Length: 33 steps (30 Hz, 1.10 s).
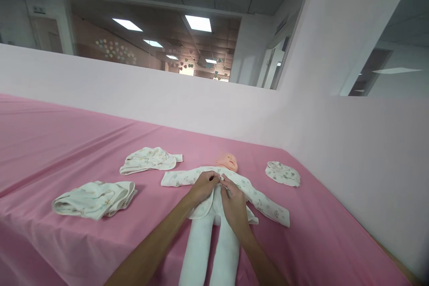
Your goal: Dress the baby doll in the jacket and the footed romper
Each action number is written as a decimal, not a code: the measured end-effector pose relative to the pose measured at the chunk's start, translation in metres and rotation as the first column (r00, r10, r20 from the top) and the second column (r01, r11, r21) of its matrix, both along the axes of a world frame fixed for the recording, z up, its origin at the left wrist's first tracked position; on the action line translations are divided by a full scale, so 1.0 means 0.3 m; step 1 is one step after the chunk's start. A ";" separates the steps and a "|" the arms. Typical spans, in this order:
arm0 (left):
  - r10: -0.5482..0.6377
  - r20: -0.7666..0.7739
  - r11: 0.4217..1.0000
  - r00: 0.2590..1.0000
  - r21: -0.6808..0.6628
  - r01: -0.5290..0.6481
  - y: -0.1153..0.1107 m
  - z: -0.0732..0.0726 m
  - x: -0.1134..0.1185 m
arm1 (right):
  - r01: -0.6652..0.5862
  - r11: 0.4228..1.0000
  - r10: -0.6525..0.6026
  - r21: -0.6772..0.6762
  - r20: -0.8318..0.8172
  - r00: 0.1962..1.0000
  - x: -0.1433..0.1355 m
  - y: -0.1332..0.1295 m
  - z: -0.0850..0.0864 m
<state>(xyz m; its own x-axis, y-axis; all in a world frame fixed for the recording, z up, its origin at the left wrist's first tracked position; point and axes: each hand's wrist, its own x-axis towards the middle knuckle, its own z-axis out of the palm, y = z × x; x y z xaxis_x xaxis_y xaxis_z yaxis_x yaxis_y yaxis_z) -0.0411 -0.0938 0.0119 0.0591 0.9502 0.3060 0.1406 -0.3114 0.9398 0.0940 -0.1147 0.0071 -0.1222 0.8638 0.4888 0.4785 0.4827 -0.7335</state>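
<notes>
A baby doll (227, 161) lies on its back on the pink cloth, its head toward the wall. It wears a white printed baby jacket (268, 203) with both sleeves spread out to the sides, and its legs are white. Over the doll's chest, my left hand (207, 184) pinches the jacket's front edge near the neck. My right hand (233, 199) meets it there, fingers closed on the same front edge. The fingertips nearly touch, and any fastener between them is too small to make out. Below my hands the jacket's lower front flaps hang apart.
Two folded printed baby garments, a nearer one (95, 199) and a farther one (149, 160), lie left of the doll. A small printed cloth piece, perhaps a hat (282, 173), lies to the right. A white wall (187, 103) with windows borders the pink-covered table (83, 132).
</notes>
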 end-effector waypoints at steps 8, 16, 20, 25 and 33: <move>0.006 -0.017 1.000 1.000 0.007 -0.006 -0.008 0.011 0.001 | 0.076 0.997 -0.077 0.033 0.046 0.996 -0.004 0.006 -0.022; 0.064 -0.041 0.997 0.997 0.050 -0.062 -0.042 0.003 0.014 | 0.115 0.986 -0.139 0.121 0.220 0.965 0.034 -0.013 -0.037; 0.345 -0.327 0.930 0.880 0.248 -0.272 -0.128 -0.032 0.043 | 0.334 0.916 -0.375 0.224 0.178 0.910 0.040 -0.035 -0.023; 0.444 -0.456 0.895 0.771 0.272 -0.354 -0.199 -0.069 0.024 | 0.280 0.910 -0.367 0.305 0.284 0.886 0.042 -0.061 -0.005; 0.481 -0.540 0.876 0.691 0.328 -0.353 -0.208 -0.053 0.014 | 0.287 0.928 -0.368 0.237 0.471 0.801 0.047 -0.029 -0.007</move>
<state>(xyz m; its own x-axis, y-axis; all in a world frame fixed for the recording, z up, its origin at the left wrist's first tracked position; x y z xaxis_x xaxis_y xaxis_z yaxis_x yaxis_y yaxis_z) -0.0368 -0.1563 -0.0040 -0.1013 0.8500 0.5170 0.8002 -0.2391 0.5500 0.1082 -0.1232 0.0050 -0.1066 0.8199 0.5624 0.9070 0.3120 -0.2829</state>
